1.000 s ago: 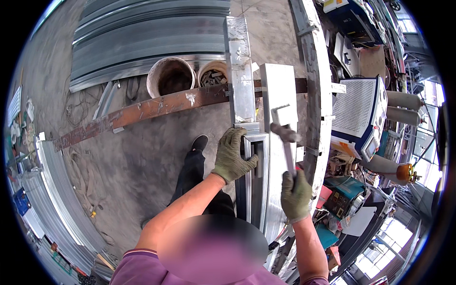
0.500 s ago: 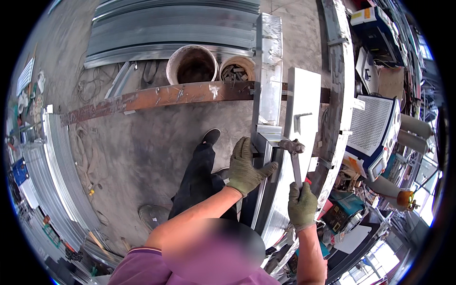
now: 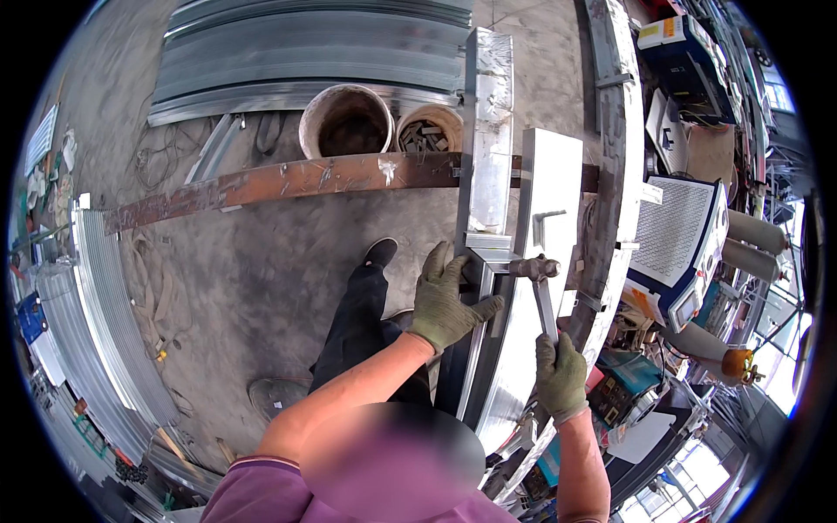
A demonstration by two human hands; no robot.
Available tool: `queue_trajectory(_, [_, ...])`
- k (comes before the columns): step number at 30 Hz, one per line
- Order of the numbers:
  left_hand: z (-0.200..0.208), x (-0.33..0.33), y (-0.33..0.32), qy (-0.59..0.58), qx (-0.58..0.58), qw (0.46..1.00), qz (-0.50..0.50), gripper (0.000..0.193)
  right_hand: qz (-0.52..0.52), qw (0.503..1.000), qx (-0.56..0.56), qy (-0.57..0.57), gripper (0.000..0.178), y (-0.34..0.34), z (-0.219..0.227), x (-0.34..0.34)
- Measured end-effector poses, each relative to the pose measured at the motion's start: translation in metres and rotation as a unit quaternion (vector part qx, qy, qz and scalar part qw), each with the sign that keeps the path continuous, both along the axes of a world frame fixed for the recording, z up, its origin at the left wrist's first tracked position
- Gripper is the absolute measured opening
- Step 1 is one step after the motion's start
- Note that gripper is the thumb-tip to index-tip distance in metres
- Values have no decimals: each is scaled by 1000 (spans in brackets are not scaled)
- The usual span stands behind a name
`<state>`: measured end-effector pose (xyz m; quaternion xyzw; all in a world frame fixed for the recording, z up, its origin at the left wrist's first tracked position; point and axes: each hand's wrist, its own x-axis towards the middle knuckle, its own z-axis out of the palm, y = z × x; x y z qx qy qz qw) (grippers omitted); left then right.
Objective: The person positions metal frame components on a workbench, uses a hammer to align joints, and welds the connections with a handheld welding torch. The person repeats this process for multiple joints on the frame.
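Observation:
My right hand [image 3: 561, 379], in an olive-green work glove, is closed around the handle of a hammer [image 3: 546, 305]. The hammer's head lies sideways at the right end of a short bright metal profile [image 3: 490, 247]; whether they touch I cannot tell. My left hand [image 3: 446, 301], gloved alike, is spread with its thumb out. It rests against the upper end of a long metal profile [image 3: 475, 366], just below the corner where that meets the short one. A pale, smooth rectangular beam [image 3: 558, 174] runs beneath the hammer and carries a thin L-shaped metal piece [image 3: 542, 225].
A rusty steel beam [image 3: 288, 179] crosses ahead, with two buckets behind it: a larger one [image 3: 307, 131] and a smaller one [image 3: 453, 131] holding metal bits. Stacked metal sheets [image 3: 305, 57] lie beyond. At right are a steel rail [image 3: 615, 131] and a blue-and-white machine [image 3: 676, 231].
The hammer head has tilted to nearly level and shifted slightly right against the short profile. My left fingers have spread a little more. The whole view has drifted slightly.

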<state>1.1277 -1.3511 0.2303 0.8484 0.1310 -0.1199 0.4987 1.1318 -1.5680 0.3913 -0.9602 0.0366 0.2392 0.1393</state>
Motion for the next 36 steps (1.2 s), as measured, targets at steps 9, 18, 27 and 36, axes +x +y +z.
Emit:
queue_trajectory(9, [-10,-5,-3,-31,-42,998,43,119,-99,981,164,11,47,-9,-9,-7])
queue_trajectory(18, [-19,52,65,-132,-42,981,-138,58,-402,866,292,61,53,-6,-13,-24])
queue_trajectory(27, [-33,81,51,-132,85,958,-242,45,-477,829,275,100,54,-16,-41,-62])
queue_trajectory(36, [-29,100,62,-161,102,931,-312,39,-551,774,285,129,49,-5,-58,-80])
